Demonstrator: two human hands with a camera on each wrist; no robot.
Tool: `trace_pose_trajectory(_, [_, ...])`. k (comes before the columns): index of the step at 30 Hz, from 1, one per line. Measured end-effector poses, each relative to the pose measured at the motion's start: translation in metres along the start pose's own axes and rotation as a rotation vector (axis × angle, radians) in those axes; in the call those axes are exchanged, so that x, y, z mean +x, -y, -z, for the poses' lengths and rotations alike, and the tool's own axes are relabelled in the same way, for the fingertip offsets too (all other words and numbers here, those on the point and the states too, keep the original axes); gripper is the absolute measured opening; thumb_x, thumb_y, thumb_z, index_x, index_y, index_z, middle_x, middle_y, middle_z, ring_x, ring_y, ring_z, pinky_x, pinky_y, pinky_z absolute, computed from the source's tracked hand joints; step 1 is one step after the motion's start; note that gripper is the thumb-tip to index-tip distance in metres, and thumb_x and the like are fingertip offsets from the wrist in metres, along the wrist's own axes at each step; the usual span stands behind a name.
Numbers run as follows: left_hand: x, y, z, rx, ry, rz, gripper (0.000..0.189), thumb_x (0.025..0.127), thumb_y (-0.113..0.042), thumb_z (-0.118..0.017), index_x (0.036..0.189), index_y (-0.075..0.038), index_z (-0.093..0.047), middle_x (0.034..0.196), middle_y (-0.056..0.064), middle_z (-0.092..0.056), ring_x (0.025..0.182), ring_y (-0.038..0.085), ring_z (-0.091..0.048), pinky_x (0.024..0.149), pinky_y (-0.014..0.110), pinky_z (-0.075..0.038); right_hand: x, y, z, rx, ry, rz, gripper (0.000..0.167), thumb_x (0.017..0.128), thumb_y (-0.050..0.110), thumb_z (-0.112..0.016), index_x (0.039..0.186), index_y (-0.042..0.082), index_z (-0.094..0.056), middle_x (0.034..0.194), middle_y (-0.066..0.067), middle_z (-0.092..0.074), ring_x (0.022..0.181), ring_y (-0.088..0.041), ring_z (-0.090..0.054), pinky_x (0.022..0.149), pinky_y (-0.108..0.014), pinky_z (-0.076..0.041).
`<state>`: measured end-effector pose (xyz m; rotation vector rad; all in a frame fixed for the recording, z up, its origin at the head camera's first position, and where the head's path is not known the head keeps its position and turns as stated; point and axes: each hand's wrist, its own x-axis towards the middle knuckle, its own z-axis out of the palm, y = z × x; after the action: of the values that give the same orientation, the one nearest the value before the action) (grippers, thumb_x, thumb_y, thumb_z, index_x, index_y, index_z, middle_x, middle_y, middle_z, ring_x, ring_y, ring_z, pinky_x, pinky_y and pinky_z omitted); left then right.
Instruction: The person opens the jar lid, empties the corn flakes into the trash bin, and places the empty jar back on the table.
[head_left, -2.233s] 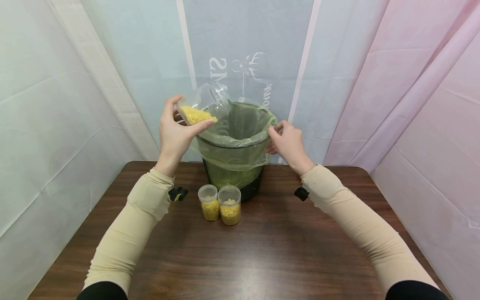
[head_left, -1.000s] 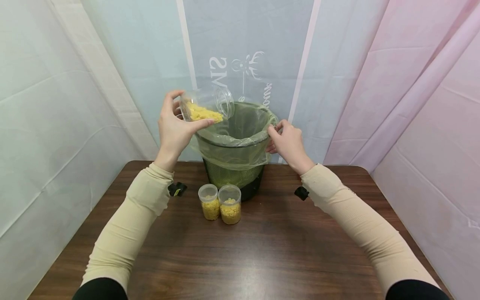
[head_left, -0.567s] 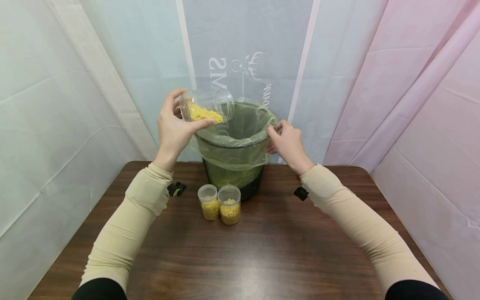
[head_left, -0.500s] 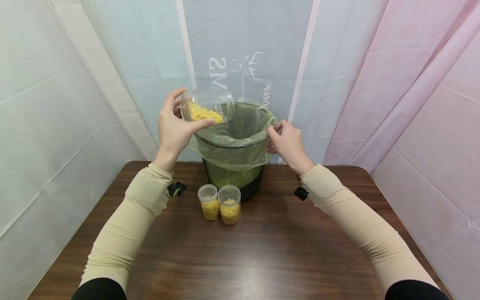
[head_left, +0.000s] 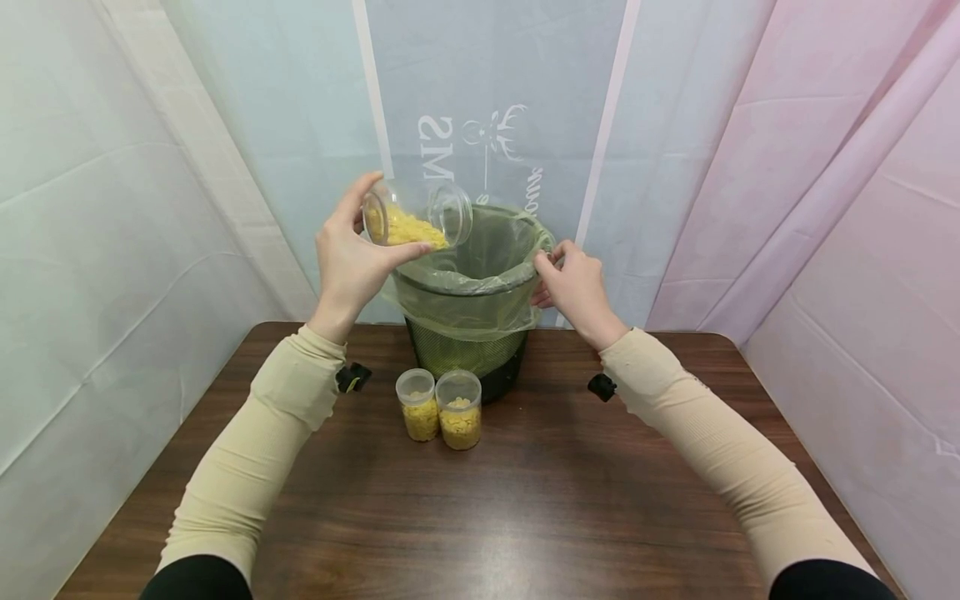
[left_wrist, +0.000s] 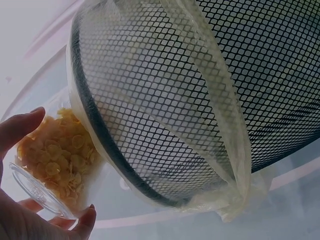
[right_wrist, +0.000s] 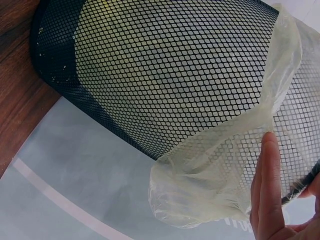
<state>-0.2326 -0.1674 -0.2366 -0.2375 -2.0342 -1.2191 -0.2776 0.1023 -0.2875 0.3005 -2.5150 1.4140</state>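
My left hand (head_left: 348,258) grips a clear plastic jar (head_left: 420,196) lying nearly on its side, its mouth over the left rim of a black mesh wastebasket (head_left: 468,354). Yellow flakes (left_wrist: 60,155), like cornflakes, have slid along the jar's lower wall towards the mouth. A thin pale-green bin liner (head_left: 480,312) lines the wastebasket and folds down over its rim. At the right side, my right hand (head_left: 577,287) pinches the lined rim between thumb and fingers; in the right wrist view one finger (right_wrist: 270,175) lies straight along the outside, over the liner.
Two small clear jars (head_left: 417,404), partly filled with yellow flakes, stand side by side before the wastebasket on the dark wooden table (head_left: 540,500). Light cloth curtains (head_left: 690,167) hang close behind and at both sides.
The jar has tipped from mouth-up to nearly level and shifted slightly right, its flakes sliding towards the mouth. My left fingers have shifted a little on its base. The right hand stays at the rim.
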Motion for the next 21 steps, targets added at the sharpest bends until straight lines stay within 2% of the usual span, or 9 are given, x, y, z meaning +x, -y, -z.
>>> trace_pose_trajectory(7, [-0.0007, -0.0008, -0.0001, 0.001, 0.004, -0.02, 0.087, 0.052, -0.027, -0.093, 0.129, -0.037, -0.054, 0.12, -0.003, -0.063, 0.097, 0.011, -0.061, 0.084, 0.027, -0.05, -0.0006, 0.0017, 0.0011, -0.005, 0.01, -0.004, 0.03, 0.095, 0.036, -0.044, 0.094, 0.006, -0.048, 0.066, -0.013, -0.068, 0.056, -0.031, -0.068, 0.049, -0.031, -0.055])
trace_pose_trajectory(12, [-0.0005, -0.0012, -0.0003, 0.0, -0.001, -0.045, 0.086, 0.052, -0.024, -0.093, 0.129, -0.034, -0.056, 0.122, -0.002, -0.063, 0.103, 0.011, -0.06, 0.09, 0.027, -0.049, -0.0009, 0.0028, 0.0013, 0.008, 0.011, -0.017, 0.029, 0.095, 0.035, -0.045, 0.093, 0.007, -0.048, 0.067, -0.013, -0.068, 0.052, -0.025, -0.067, 0.05, -0.032, -0.056])
trace_pose_trajectory(21, [-0.0007, -0.0023, -0.0005, -0.014, -0.004, -0.064, 0.086, 0.053, -0.018, -0.093, 0.13, -0.026, -0.057, 0.127, -0.002, -0.061, 0.114, 0.006, -0.056, 0.099, 0.02, -0.043, -0.0002, 0.002, 0.0005, 0.007, 0.007, -0.016, 0.028, 0.094, 0.035, -0.045, 0.093, 0.007, -0.048, 0.066, -0.013, -0.068, 0.052, -0.024, -0.067, 0.049, -0.032, -0.056])
